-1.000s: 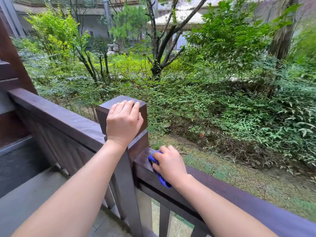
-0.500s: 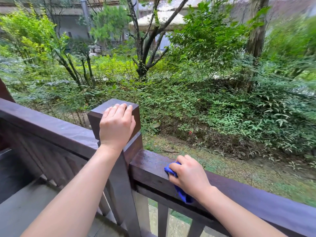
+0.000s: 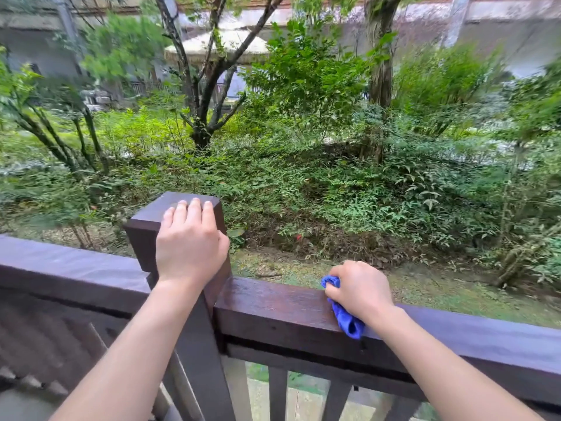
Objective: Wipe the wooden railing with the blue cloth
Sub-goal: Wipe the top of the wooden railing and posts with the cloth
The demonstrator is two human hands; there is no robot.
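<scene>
A dark brown wooden railing (image 3: 273, 308) runs across the lower part of the view, meeting a square corner post (image 3: 142, 235). My right hand (image 3: 361, 288) presses a bunched blue cloth (image 3: 346, 320) onto the top of the rail, right of the post. The cloth shows at my fingertips and hangs over the rail's near face. The stretch of rail between post and cloth looks wet and glossy. My left hand (image 3: 189, 241) lies flat on the post's top, fingers together and draped over its near face, holding nothing else.
Vertical balusters (image 3: 277, 393) stand under the rail. A second rail section (image 3: 66, 268) runs left from the post. Beyond the railing lie bushes, a forked tree (image 3: 200, 95) and buildings at the back.
My right hand has slid the cloth to the right along the rail, away from the post, leaving a wet strip. The view has turned right. My left hand stays on the post.
</scene>
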